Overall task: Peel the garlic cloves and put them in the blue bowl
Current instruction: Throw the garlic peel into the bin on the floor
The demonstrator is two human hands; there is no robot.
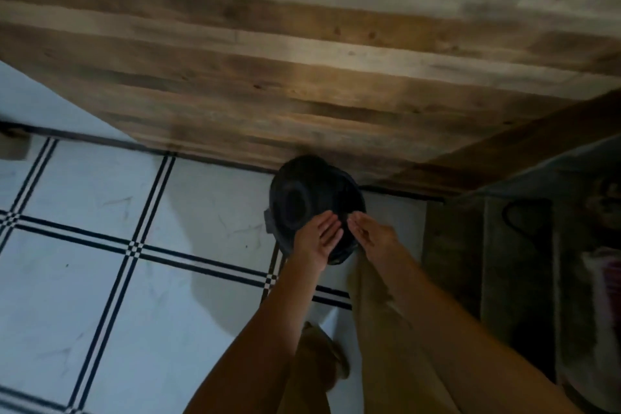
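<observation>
Floor (84, 279): white tiles, black double lines, checkered crossings. Bench (302, 60): streaked brown wood. Round container (302, 191): black. Trousers (369, 296): beige.

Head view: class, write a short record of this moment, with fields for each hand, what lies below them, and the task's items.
left hand: fingers straight, over the near edge of the black bin
right hand: fingers straight, beside the left hand
black bin: on the tiled floor, by the edge of the wooden counter
garlic, blue bowl: not in view
</observation>
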